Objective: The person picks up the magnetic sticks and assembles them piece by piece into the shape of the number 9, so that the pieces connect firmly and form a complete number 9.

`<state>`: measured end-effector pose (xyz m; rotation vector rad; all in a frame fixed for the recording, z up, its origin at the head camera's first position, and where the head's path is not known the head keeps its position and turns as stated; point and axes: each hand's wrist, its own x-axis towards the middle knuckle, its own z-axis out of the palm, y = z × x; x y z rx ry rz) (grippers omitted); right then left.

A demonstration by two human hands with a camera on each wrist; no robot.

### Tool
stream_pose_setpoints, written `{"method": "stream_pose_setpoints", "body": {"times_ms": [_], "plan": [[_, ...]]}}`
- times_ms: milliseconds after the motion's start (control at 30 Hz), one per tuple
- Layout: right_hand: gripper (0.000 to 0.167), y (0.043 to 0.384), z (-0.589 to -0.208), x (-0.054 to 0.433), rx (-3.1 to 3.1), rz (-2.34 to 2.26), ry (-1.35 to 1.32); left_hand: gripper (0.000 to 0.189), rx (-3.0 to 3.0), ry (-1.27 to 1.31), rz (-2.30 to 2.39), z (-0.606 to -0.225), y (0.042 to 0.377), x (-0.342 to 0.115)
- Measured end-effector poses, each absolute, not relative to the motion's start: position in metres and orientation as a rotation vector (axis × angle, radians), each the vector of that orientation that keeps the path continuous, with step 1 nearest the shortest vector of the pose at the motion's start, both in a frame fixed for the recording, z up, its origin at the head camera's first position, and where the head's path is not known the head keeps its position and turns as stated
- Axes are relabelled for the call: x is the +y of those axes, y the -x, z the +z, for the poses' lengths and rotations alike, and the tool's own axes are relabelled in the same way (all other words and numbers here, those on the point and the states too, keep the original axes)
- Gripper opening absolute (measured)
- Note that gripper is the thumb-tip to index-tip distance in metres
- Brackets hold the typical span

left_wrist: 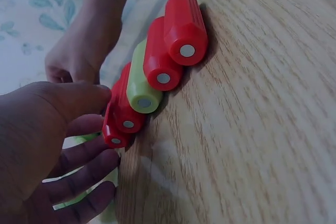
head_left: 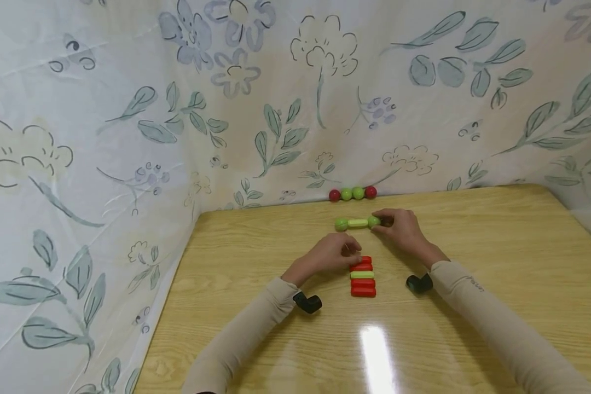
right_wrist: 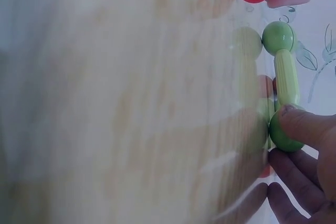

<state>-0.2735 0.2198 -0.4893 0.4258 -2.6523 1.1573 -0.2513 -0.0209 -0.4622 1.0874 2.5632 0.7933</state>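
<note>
My right hand [head_left: 401, 231] pinches the right green ball [right_wrist: 286, 132] between thumb and fingers. That ball is joined to one end of a pale green magnetic rod [head_left: 358, 223], with another green ball [head_left: 342, 224] at its other end. Nearer to me lies a row of magnetic rods, red ones with a pale green rod [head_left: 361, 274] in the middle; silver discs show on their ends. My left hand [head_left: 332, 253] has its thumb and fingertips at the end of the farthest red rod [left_wrist: 114, 136], which it pinches.
Behind the ball-and-rod piece, two green balls [head_left: 352, 193] with a red ball [head_left: 334, 195] at one end and a red ball [head_left: 370, 192] at the other line the back edge of the wooden table [head_left: 256, 241]. A flowered cloth [head_left: 325, 109] hangs behind and to the left.
</note>
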Motion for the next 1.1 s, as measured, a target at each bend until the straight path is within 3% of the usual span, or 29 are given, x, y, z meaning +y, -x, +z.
{"method": "stream_pose_setpoints", "body": {"times_ms": [733, 1100], "plan": [[0.033, 0.273, -0.4887, 0.2197, -2.65, 1.144, -0.417, 0.015, 2.528, -1.193, 0.532, -0.4565, 0.2573, -0.0134], [0.032, 0.2737, -0.4904, 0.2197, -2.64, 1.139, -0.422, 0.013, 2.603, -1.023, 0.698, -0.4615, 0.2528, -0.0207]]}}
